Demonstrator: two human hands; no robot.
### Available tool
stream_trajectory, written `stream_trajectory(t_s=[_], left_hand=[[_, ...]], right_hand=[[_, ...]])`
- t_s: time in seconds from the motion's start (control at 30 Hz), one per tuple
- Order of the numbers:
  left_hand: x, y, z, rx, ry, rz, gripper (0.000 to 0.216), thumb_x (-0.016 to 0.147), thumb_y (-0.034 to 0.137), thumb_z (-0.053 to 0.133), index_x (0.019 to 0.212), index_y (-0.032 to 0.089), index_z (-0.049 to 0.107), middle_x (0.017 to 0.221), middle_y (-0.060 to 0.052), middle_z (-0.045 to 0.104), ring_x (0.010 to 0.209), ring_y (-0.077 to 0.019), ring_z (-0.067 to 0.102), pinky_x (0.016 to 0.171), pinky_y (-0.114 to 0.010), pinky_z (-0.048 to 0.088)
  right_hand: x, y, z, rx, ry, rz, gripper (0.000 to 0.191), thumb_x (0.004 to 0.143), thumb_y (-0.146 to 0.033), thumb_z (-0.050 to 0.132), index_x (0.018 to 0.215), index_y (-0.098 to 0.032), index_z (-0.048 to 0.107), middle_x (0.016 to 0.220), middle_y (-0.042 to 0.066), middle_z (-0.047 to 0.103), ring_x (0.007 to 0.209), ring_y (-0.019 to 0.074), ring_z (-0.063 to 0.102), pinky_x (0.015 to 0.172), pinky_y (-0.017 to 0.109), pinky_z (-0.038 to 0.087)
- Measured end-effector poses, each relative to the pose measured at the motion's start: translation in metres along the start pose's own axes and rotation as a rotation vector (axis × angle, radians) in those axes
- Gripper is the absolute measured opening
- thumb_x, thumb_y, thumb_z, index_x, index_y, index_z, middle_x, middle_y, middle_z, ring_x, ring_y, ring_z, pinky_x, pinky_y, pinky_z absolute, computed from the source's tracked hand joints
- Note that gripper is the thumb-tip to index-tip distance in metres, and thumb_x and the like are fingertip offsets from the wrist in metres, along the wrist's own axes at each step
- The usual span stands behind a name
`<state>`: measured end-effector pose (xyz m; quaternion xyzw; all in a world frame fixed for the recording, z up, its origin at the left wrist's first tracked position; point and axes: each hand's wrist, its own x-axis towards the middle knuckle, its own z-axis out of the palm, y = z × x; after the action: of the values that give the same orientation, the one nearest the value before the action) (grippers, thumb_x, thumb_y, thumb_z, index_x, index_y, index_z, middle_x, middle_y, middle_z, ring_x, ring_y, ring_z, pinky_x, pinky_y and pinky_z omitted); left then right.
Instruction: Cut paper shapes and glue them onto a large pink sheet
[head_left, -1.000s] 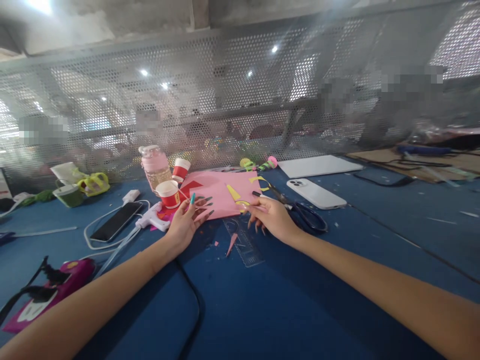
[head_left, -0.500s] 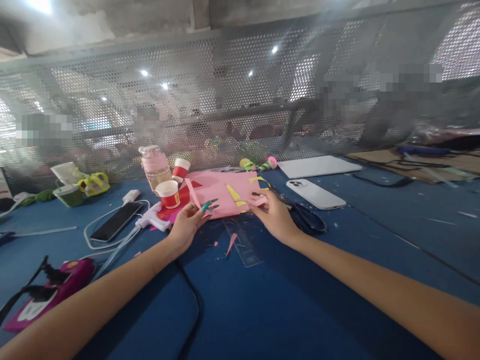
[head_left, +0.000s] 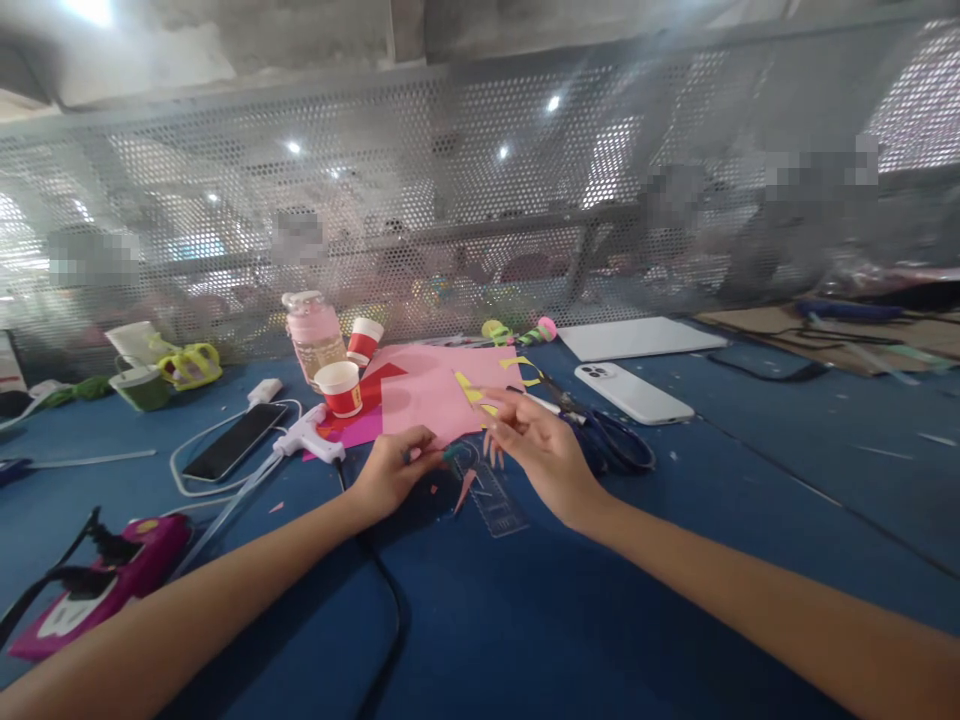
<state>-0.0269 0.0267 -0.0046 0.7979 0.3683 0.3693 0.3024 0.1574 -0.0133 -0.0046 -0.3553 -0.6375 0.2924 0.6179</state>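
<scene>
My left hand (head_left: 399,468) is closed in a pinch in front of the pink paper sheet (head_left: 420,385), and a small piece of pink paper strip (head_left: 415,454) shows between its fingers. Most of that strip is hidden. A teal tip shows at the end of the pinch. My right hand (head_left: 544,452) hovers just to the right with its fingers stretched out and apart; nothing can be seen in it. Yellow paper pieces (head_left: 466,386) lie on the sheet. Below the hands are a clear ruler (head_left: 496,508) and a pink paper scrap (head_left: 465,490).
Dark-handled scissors (head_left: 626,445) and a white phone (head_left: 634,393) lie at right. Left of the sheet are a glue gun (head_left: 307,436), red-and-white paper cups (head_left: 341,392), a pink bottle (head_left: 315,340) and a black phone (head_left: 236,443). A magenta power strip (head_left: 105,590) sits front left.
Both hands have come down toward me, and the right has moved away from the pink piece it touched. The pink strip that stood up from my left hand is now mostly hidden.
</scene>
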Motion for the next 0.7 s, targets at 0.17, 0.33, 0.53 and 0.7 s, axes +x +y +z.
stream_trajectory(t_s=[0.17,0.33,0.53,0.7], left_hand=[[-0.0033,0.0038,0.0008,0.072,-0.090,-0.014,0.017,0.075,0.030,0.054,0.067,0.015,0.057,0.056,0.004,0.054,0.051,-0.0087,0.047,0.052,-0.020,0.036],[-0.0017,0.0050,0.0012,0.068,-0.054,-0.046,0.016,0.077,0.027,0.051,0.066,0.016,0.055,0.055,0.004,0.057,0.048,-0.0083,0.048,0.048,-0.019,0.035],[-0.0010,0.0027,0.0017,0.037,-0.036,-0.040,0.019,0.076,0.032,0.055,0.064,0.016,0.056,0.056,0.002,0.058,0.049,-0.0098,0.048,0.047,-0.020,0.037],[-0.0029,0.0046,0.0011,0.128,-0.078,0.077,0.017,0.079,0.029,0.053,0.067,0.017,0.057,0.058,0.003,0.054,0.052,-0.0092,0.045,0.052,-0.020,0.037]], right_hand=[[-0.0029,-0.0055,0.0056,0.418,-0.144,0.241,0.027,0.068,-0.044,0.069,0.077,-0.019,0.067,0.051,-0.003,0.058,0.032,0.0068,0.045,0.030,0.021,0.036],[-0.0067,-0.0060,0.0049,0.578,-0.211,0.313,0.041,0.073,-0.057,0.058,0.080,-0.019,0.070,0.059,0.003,0.067,0.033,0.0103,0.054,0.031,0.022,0.040],[-0.0052,-0.0074,0.0043,0.556,-0.236,0.343,0.037,0.063,-0.055,0.068,0.080,-0.021,0.070,0.068,0.003,0.070,0.039,0.0112,0.058,0.039,0.024,0.048],[-0.0027,-0.0027,0.0031,0.446,-0.155,0.347,0.025,0.053,-0.036,0.079,0.070,-0.021,0.068,0.064,-0.002,0.068,0.035,0.0099,0.054,0.037,0.026,0.048]])
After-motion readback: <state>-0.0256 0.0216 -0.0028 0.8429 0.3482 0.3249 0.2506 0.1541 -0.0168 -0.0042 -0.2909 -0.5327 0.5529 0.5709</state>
